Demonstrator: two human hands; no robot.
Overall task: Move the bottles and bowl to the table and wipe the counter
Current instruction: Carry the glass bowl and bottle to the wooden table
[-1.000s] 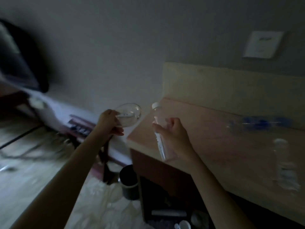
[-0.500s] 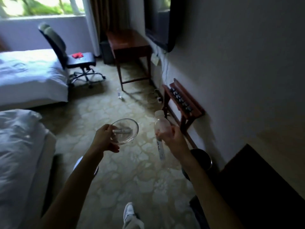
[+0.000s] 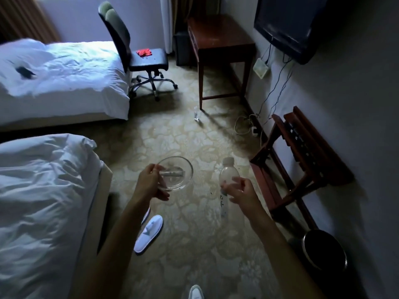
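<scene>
My left hand [image 3: 151,184] grips the near rim of a clear glass bowl [image 3: 180,172], held level above the carpet. My right hand [image 3: 241,194] holds a clear plastic bottle [image 3: 228,175] with a white cap, upright, fingers wrapped round its middle. A dark wooden table [image 3: 220,37] stands at the far end of the room against the right wall, its top bare. The counter is out of view.
Two beds with white covers, one at the left [image 3: 43,201] and one further back [image 3: 62,78]. An office chair [image 3: 138,52] with a red cloth on its seat. A folding luggage rack [image 3: 302,156], a black bin [image 3: 323,251], cables and a small bottle [image 3: 196,114] on the floor. White slipper [image 3: 149,234].
The view has swung from the counter to the room and now shows more of the far table. Both hands still carry the bowl and the bottle, held lower in the view.
</scene>
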